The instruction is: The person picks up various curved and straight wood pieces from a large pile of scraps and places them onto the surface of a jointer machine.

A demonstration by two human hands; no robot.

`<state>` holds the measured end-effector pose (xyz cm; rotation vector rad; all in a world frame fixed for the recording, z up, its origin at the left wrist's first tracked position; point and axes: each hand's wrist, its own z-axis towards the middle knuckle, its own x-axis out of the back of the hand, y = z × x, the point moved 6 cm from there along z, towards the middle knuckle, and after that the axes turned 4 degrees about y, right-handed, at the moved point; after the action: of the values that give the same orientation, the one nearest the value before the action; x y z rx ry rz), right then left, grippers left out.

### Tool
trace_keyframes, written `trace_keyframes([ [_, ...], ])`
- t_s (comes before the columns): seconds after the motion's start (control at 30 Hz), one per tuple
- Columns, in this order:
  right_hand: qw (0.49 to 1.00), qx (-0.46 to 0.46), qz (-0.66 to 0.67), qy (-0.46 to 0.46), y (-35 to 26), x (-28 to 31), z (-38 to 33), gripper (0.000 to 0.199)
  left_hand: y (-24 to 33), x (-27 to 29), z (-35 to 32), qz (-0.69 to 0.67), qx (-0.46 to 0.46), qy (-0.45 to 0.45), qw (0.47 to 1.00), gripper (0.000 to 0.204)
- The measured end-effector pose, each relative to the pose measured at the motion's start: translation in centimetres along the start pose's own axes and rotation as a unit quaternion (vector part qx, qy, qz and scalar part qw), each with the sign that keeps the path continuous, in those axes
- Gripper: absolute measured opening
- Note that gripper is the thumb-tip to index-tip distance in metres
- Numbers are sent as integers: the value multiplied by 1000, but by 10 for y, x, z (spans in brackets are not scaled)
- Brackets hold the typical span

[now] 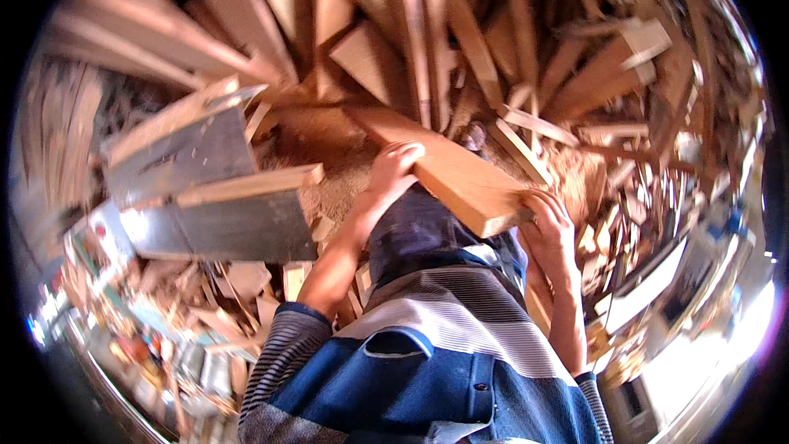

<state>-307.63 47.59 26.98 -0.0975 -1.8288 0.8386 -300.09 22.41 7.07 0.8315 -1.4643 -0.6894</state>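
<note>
The wooden plank point(448, 168) lies slanting across the person's front, its near end at waist height above a floor of sawdust point(329, 189) and offcuts point(526, 74). The left hand point(393, 171) is curled over its long edge; the right hand point(549, 226) cups the cut end from below. It looks thick, stiff and fairly heavy, with rough, unslippery faces. Edge and end grips suit it, though the underside, perhaps splintery, is hidden.

Plank point(448, 168) held between left hand point(393, 171) and right hand point(549, 226). Saw table point(205, 189) left of the grip. Offcut pile point(493, 41) beyond it.
</note>
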Motion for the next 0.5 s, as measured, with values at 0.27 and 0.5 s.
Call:
trace_keyframes([
  [0.27, 997, -64, -11, 28, 2, 30, -26, 50, 36, -19, 14, 21, -58, -113, 992, 43],
  [0.5, 997, -76, -24, 23, -7, 57, -66, 51, 102, -56, 21, 8, -148, -198, 969, 36],
])
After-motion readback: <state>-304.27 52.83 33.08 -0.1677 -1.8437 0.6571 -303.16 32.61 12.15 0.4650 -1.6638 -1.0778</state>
